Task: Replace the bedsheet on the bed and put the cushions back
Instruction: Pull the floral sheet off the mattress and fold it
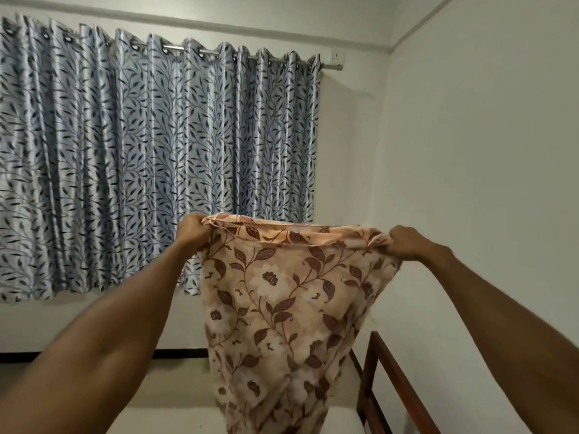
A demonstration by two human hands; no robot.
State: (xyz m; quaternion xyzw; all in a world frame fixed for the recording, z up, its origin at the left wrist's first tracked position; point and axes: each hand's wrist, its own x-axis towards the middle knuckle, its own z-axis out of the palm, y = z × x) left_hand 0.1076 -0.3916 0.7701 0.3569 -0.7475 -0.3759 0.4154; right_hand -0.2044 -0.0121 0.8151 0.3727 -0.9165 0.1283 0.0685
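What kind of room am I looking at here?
Likely a bedroom: a floral bedsheet held above a pale mattress, a wooden bed frame beside it, a leaf-print curtain behind.

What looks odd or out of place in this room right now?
Only the floral bedsheet: the left hand and right hand hold its top edge up, so it hangs bunched above the bare mattress. Nothing looks spilled or damaged.
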